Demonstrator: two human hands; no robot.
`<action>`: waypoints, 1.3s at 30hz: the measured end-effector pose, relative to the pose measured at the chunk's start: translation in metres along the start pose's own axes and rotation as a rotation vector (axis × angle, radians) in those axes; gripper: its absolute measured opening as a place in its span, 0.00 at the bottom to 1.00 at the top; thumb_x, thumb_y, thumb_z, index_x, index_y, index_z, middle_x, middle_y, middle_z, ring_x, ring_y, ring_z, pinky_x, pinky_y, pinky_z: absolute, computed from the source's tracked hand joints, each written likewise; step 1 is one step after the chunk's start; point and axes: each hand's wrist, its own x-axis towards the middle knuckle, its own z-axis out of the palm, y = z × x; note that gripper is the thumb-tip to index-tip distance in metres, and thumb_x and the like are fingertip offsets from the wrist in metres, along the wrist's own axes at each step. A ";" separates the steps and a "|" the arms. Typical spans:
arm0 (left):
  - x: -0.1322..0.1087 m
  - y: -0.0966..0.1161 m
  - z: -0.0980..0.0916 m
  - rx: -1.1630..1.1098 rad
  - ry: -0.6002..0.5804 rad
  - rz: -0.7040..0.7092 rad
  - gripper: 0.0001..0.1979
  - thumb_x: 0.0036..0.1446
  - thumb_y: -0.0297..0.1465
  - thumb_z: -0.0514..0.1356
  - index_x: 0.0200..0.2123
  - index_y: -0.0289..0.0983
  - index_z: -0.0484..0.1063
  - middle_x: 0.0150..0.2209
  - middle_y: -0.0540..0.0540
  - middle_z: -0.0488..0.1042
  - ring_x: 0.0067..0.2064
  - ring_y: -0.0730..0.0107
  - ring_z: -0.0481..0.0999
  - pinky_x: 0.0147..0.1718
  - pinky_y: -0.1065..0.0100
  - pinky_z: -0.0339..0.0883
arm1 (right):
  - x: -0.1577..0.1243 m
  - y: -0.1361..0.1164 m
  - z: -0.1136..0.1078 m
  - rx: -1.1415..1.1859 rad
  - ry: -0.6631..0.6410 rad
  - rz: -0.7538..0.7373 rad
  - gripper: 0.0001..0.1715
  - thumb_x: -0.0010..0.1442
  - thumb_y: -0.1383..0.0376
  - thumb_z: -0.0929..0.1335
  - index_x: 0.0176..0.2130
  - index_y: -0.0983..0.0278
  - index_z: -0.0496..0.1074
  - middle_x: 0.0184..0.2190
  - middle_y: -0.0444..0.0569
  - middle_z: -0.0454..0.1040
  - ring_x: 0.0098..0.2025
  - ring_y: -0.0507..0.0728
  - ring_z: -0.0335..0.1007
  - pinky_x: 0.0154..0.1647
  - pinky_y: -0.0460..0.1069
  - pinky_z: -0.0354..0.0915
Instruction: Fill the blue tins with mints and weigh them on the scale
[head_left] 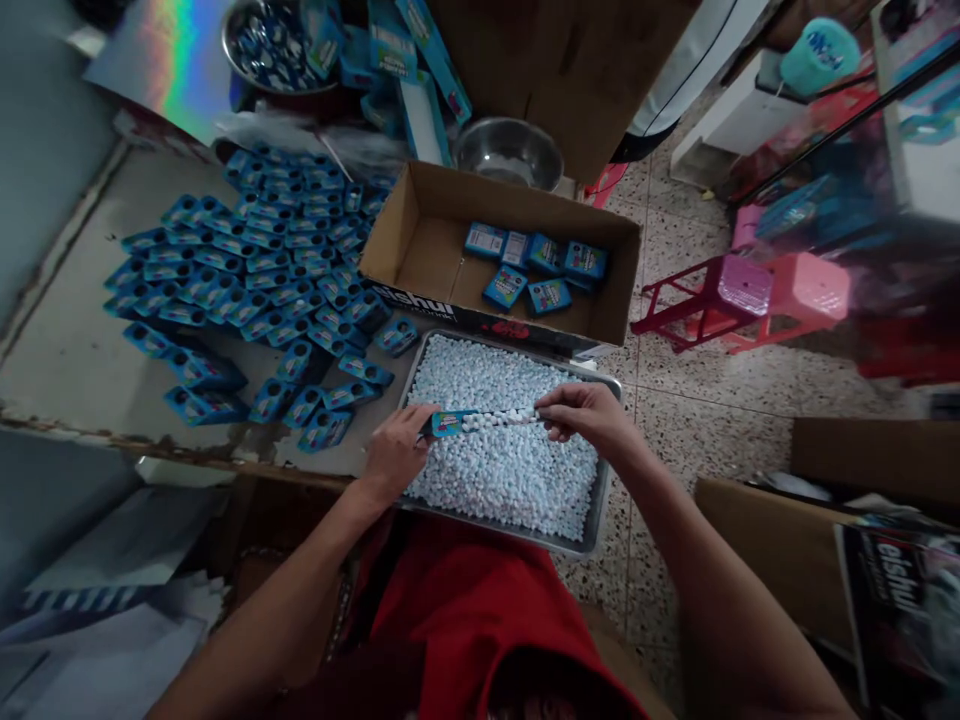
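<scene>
A metal tray [600,500] full of small pale blue candies [495,470] lies in front of me. My left hand [394,455] is closed on a small blue packet [450,424], held just above the candies. My right hand [581,415] pinches the far end of a row of white candies [502,417] that runs out of the packet's mouth. Both hands hover over the middle of the tray, the row stretched between them.
A cardboard box [420,215] behind the tray holds several blue packets [532,270]. Many empty blue packets [255,270] are spread at the left. Metal bowls [506,150] stand at the back. Pink stools [750,295] are on the tiled floor to the right.
</scene>
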 end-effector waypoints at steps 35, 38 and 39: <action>-0.016 -0.004 -0.005 -0.048 0.052 -0.269 0.15 0.59 0.30 0.62 0.50 0.41 0.72 0.48 0.43 0.80 0.49 0.54 0.80 0.46 0.63 0.68 | 0.011 0.132 -0.006 0.305 0.118 0.166 0.32 0.38 0.49 0.85 0.36 0.66 0.81 0.26 0.51 0.81 0.25 0.54 0.76 0.28 0.46 0.73; -0.011 0.002 -0.005 -0.012 0.032 -0.224 0.15 0.59 0.29 0.60 0.51 0.42 0.72 0.49 0.42 0.80 0.49 0.54 0.79 0.45 0.64 0.68 | 0.011 0.092 -0.005 0.279 0.064 0.127 0.28 0.41 0.53 0.84 0.36 0.67 0.82 0.27 0.51 0.81 0.23 0.52 0.75 0.25 0.44 0.72; -0.010 0.004 -0.006 -0.009 0.028 -0.214 0.16 0.59 0.29 0.60 0.51 0.42 0.71 0.49 0.42 0.79 0.50 0.54 0.79 0.45 0.64 0.68 | 0.012 0.078 -0.004 0.260 0.044 0.109 0.26 0.42 0.53 0.84 0.36 0.67 0.82 0.27 0.51 0.81 0.23 0.52 0.75 0.24 0.44 0.72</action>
